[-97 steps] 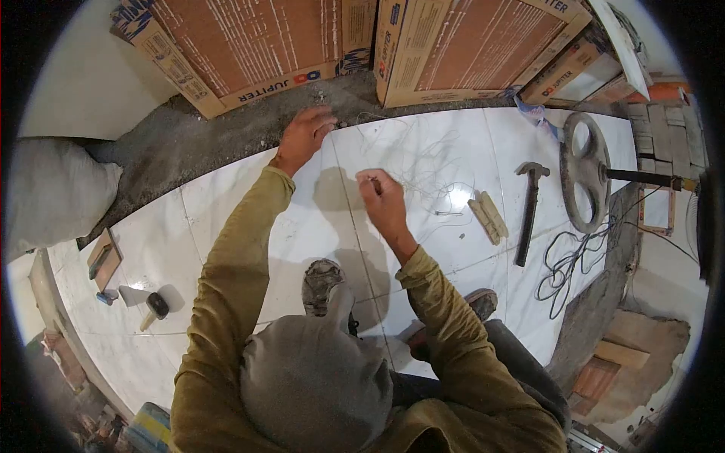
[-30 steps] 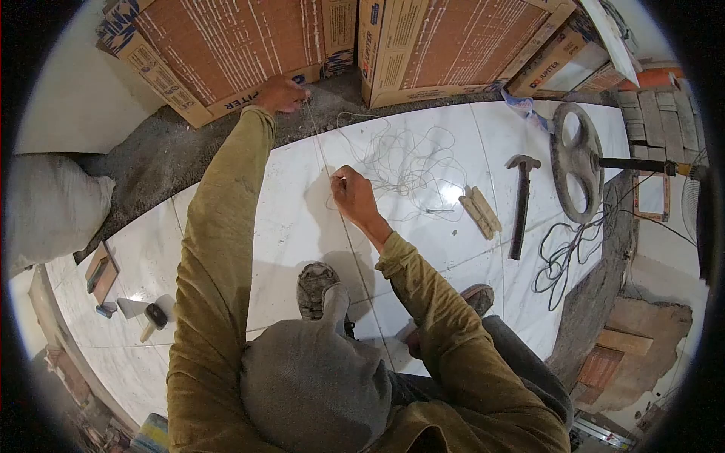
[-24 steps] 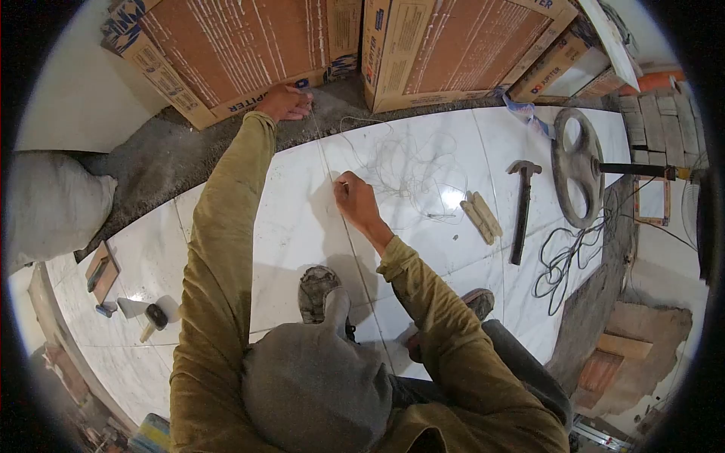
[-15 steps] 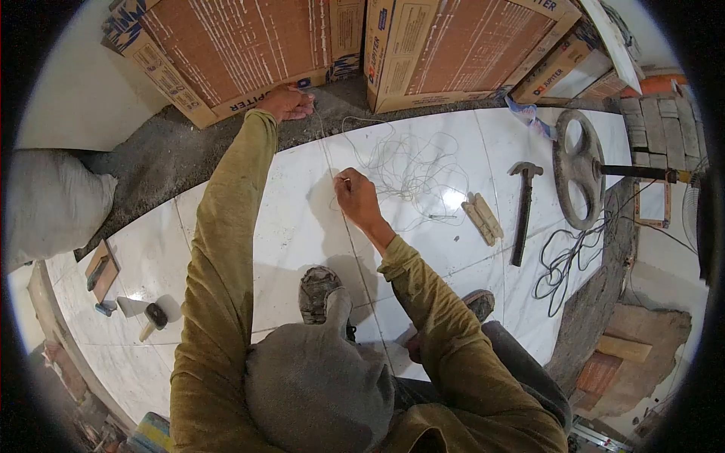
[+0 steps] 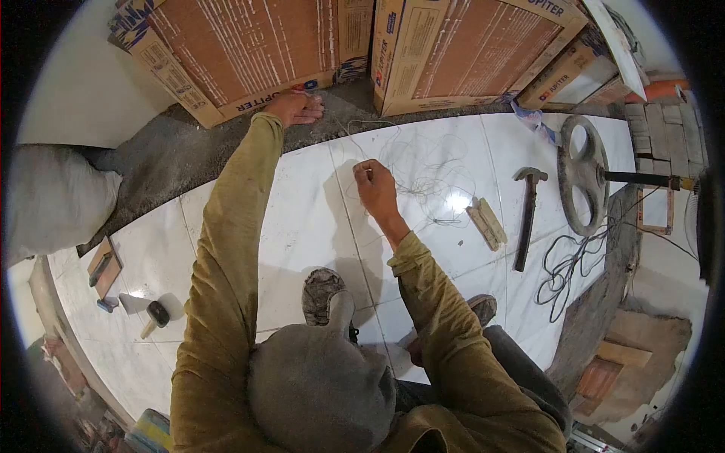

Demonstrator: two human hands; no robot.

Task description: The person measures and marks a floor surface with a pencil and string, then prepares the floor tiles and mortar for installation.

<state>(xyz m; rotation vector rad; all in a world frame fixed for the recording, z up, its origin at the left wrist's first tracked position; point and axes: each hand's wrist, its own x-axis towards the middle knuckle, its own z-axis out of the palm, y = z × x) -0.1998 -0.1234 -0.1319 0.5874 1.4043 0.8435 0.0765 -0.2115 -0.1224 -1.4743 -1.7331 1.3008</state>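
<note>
String tangle (image 5: 421, 186) lies just right of your right hand's (image 5: 377, 189) fingers, no clear long axis; that hand is nearer. Right fingers curled closed; can't tell if they grip a strand. Left hand (image 5: 296, 108) up by the carton (image 5: 226, 115), fingers extended, loosely apart, no hold visible. Half a second ago those left fingers were bunched together; now they've straightened.

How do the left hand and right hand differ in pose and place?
The left hand reaches over the dark strip beside a box; the right hand is above the tiles. The left hand's fingers extend, while the right hand's curl in. Both are bare.
</note>
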